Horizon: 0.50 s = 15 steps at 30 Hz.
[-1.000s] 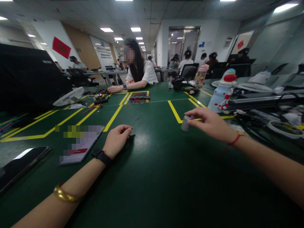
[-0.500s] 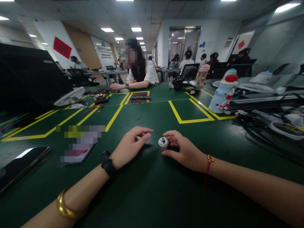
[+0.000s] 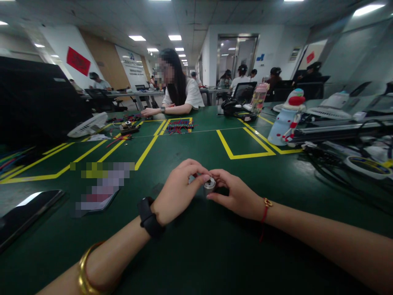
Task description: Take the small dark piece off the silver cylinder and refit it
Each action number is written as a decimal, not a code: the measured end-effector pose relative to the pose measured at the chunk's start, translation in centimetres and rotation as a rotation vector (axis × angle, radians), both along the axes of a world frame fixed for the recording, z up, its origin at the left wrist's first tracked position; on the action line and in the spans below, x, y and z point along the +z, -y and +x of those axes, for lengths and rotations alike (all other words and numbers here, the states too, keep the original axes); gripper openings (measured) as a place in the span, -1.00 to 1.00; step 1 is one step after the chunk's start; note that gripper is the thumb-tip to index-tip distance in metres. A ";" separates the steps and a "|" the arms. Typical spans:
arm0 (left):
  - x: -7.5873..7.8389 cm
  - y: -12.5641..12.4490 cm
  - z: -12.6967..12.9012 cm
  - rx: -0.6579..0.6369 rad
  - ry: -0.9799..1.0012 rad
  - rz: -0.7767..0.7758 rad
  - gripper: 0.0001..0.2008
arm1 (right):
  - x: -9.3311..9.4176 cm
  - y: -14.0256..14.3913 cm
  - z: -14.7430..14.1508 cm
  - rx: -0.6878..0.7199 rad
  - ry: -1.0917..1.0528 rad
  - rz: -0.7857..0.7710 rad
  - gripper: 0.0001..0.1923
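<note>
Head view: my right hand (image 3: 238, 196) pinches a small metal cylinder (image 3: 209, 185) standing on the bench (image 3: 196, 246); my left hand (image 3: 178, 192) pinches its top. Risk: uneven finger pressure may tip the cylinder, which could roll away between my hands.

Your cylinder (image 3: 209, 185) looks like shiny metal; the green table (image 3: 196, 246) under it is smooth, faintly glossy; your bangle (image 3: 84, 272) gleams gold.

No lettering on the wall signs (image 3: 79, 60) is legible.
</note>
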<state>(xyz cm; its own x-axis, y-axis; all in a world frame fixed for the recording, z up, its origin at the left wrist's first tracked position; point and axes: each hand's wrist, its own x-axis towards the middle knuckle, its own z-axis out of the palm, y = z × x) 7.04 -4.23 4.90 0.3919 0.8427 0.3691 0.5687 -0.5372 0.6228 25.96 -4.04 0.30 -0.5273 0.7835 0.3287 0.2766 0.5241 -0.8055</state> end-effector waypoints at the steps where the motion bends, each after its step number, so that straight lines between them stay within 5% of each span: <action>1: -0.1 0.0 -0.2 0.017 0.011 -0.003 -0.83 | 0.0 0.0 0.1 -0.022 0.015 0.031 -0.51; 10: -3.6 0.1 -1.7 0.035 -0.166 -0.092 -0.86 | -0.4 -0.3 0.3 -0.082 0.024 0.019 -0.56; 15: -4.1 0.3 -0.9 0.076 -0.224 -0.047 -0.84 | -0.2 -0.2 0.3 -0.063 0.047 0.001 -0.52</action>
